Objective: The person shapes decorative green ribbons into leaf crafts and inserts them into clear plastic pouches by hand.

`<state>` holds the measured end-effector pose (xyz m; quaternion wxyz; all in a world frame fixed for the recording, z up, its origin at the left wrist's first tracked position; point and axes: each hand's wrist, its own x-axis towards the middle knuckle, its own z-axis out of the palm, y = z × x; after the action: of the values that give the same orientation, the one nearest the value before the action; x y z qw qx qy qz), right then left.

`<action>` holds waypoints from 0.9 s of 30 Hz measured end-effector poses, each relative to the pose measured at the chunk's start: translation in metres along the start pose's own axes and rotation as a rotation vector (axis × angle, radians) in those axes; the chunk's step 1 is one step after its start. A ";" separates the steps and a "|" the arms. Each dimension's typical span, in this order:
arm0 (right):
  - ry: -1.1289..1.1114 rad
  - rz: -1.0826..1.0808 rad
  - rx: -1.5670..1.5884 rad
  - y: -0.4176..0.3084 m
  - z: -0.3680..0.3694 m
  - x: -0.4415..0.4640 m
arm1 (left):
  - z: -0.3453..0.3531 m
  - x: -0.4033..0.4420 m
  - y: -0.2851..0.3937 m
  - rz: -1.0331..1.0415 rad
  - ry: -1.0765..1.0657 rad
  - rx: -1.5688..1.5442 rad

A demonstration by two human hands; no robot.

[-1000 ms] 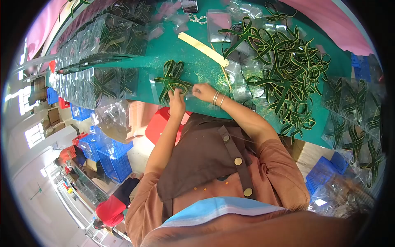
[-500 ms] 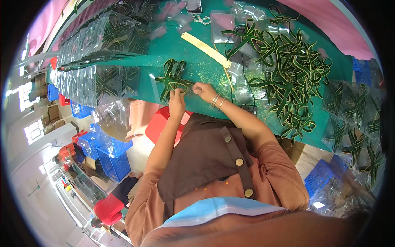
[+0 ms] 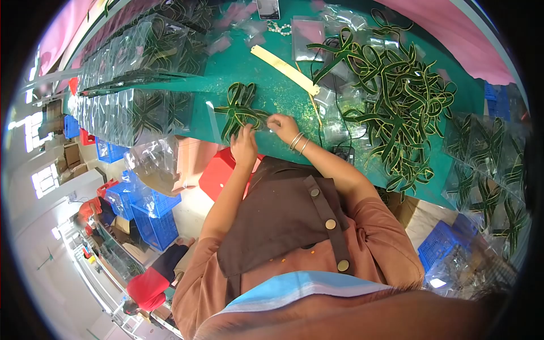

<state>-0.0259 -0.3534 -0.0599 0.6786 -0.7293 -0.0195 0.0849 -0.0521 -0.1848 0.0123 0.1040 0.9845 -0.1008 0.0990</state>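
A green bow-like ribbon piece with yellow edging [image 3: 241, 107] lies on the green table [image 3: 226, 65], in front of my body. My left hand [image 3: 243, 144] is at its lower edge, fingertips closed on the ribbon. My right hand [image 3: 281, 126], with bangles at the wrist, is pinched at the tip of the ribbon's right loop; what lies between its fingertips is too small to make out. A clear plastic strip [image 3: 212, 120] shows beside the piece on the left.
A large heap of similar ribbons [image 3: 402, 107] lies at the right. Bagged ribbons [image 3: 150, 113] stand in rows at the left. A yellow ruler-like strip [image 3: 285, 70], a phone [image 3: 268, 8] and beads [image 3: 279, 28] lie farther back. A person in red [image 3: 148, 288] is at lower left.
My left hand has shifted slightly at the ribbon's lower edge, its fingers a little differently placed. My right hand has stayed close to the right loop. The view has shifted slightly.
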 end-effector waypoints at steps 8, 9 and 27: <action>0.027 0.067 0.035 0.003 -0.001 -0.001 | -0.007 0.002 -0.004 0.050 0.009 0.002; 0.027 0.067 0.034 0.004 -0.001 -0.001 | -0.008 0.004 -0.005 0.076 0.027 -0.020; 0.081 0.032 -0.198 -0.013 0.001 -0.001 | -0.016 0.020 -0.026 0.409 -0.035 -0.015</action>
<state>-0.0257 -0.3520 -0.0469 0.6021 -0.7958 0.0114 0.0640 -0.0296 -0.1597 0.0267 0.0872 0.9444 -0.3010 0.1000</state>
